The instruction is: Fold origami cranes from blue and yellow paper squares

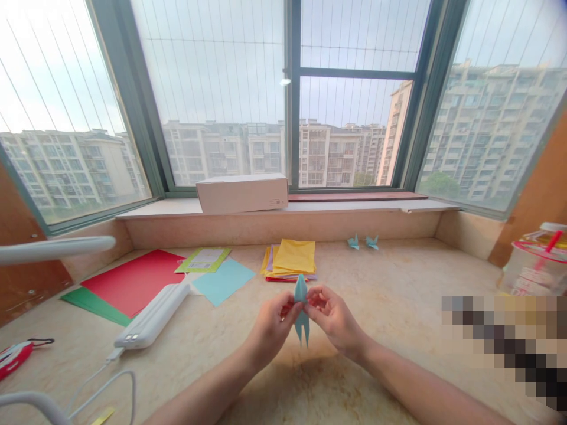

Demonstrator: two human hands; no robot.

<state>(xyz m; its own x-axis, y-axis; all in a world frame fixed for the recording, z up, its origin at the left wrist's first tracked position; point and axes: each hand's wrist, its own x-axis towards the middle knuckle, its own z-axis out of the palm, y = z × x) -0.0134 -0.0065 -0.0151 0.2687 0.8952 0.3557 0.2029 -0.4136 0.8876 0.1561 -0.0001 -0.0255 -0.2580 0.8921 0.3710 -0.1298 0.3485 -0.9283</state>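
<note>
A partly folded light blue origami paper (302, 289) is held up in front of me, above the tabletop. Its rounded point faces up and two narrow legs hang down, slightly apart. My left hand (280, 316) pinches its left edge near the middle between thumb and fingers. On the opposite edge my right hand (330, 313) grips it the same way, fingers curled. The fingers hide part of the paper's middle. Beyond the hands lies a stack of folded yellow, purple and red papers (295, 258). Two small blue paper cranes (353, 241) stand farther back on the right.
Left of my hands are a white power bank (153, 316) with a cable, a red sheet (137, 280), green sheets (95, 304), a light blue sheet (224, 280) and a green packet (204, 260). A white box (243, 193) rests on the sill; a plastic cup (540, 262) stands right.
</note>
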